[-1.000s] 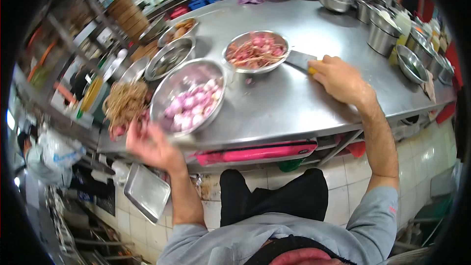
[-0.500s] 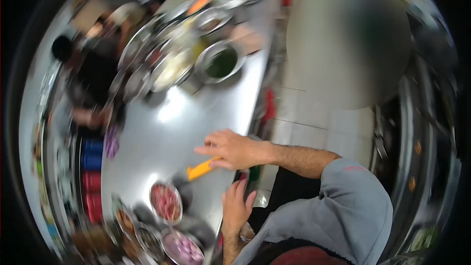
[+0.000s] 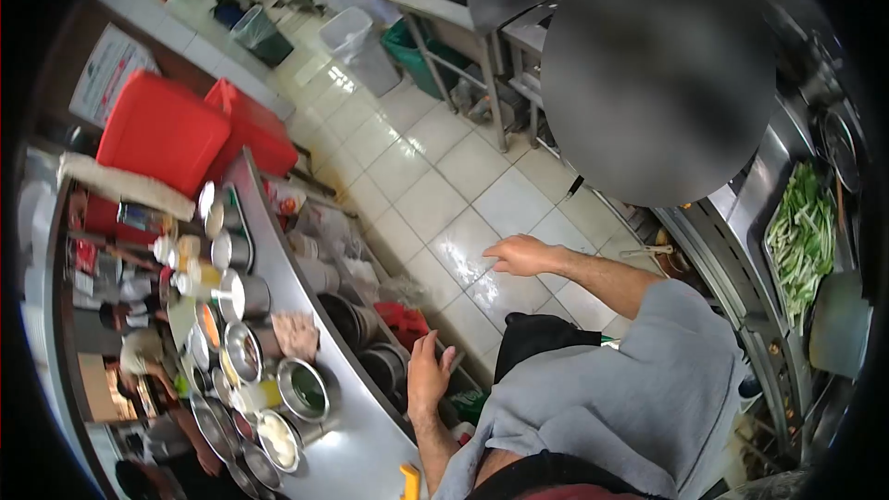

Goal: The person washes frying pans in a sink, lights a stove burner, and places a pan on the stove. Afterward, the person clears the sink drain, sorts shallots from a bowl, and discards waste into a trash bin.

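My left hand (image 3: 429, 375) is open and empty, its fingers raised beside the steel table's (image 3: 344, 389) edge. Out over the tiled floor is my right hand (image 3: 521, 256), holding nothing, with its fingers loosely stretched to the left. A yellow knife handle (image 3: 409, 481) rests on the table at the bottom of the view, below my left hand; its blade cannot be seen. Farther along the table are a steel bowl with green contents (image 3: 303, 389) and a bowl with something white (image 3: 278, 440).
Pots and bottles crowd the table's left part. Red bins (image 3: 167, 134) stand past its far end. Shelves under the table hold pots (image 3: 381, 368). On the right is a counter with a tray of cut greens (image 3: 798, 245). People are at the lower left.
The view has swung right, and the onion bowls are out of sight. My right hand has let go of the yellow-handled knife and moved off the table. My left hand has left the bowls.
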Tool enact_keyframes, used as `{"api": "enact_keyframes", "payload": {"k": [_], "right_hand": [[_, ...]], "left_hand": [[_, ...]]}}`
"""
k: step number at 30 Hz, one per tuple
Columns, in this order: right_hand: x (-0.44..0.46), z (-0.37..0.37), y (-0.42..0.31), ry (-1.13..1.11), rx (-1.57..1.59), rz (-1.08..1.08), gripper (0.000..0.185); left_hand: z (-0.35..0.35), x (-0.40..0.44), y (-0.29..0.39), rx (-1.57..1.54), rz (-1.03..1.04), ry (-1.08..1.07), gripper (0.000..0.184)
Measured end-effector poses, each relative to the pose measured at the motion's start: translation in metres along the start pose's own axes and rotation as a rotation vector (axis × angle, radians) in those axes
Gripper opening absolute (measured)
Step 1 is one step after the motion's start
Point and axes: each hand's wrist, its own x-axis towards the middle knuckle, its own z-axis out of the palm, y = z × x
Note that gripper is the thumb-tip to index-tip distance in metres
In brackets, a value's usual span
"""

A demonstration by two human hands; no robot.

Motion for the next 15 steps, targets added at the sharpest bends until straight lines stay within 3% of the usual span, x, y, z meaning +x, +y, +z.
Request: {"api": "enact_keyframes", "payload": {"k": [4, 8, 10, 12, 13, 14, 15], "right_hand": [[-0.024, -0.021, 0.028, 0.057, 0.242, 0.194, 0.038], [-0.024, -0.030, 0.065, 0.185, 0.371, 0.367, 0.043], [-0.017, -0.045, 0.075, 0.370, 0.460, 0.561, 0.049], [-0.001, -0.059, 0.093, 0.681, 0.510, 0.695, 0.061], [0.009, -0.062, 0.118, 0.956, 0.337, 0.765, 0.067], [0.017, -0.069, 0.143, 1.226, 0.146, 0.821, 0.074], [0.021, -0.090, 0.152, 1.425, 0.310, 0.994, 0.080]], "left_hand": [[0.009, 0.040, -0.008, -0.101, 0.007, -0.123, 0.040], [0.047, 0.063, -0.076, -0.186, -0.001, -0.141, 0.036], [0.080, 0.061, -0.140, -0.278, -0.137, -0.141, 0.040], [0.113, 0.052, -0.210, -0.425, -0.328, -0.247, 0.037], [0.125, 0.047, -0.242, -0.446, -0.366, -0.271, 0.034], [0.136, 0.038, -0.275, -0.315, -0.225, -0.311, 0.032], [0.143, 0.028, -0.304, 0.096, 0.239, -0.282, 0.029]]}}
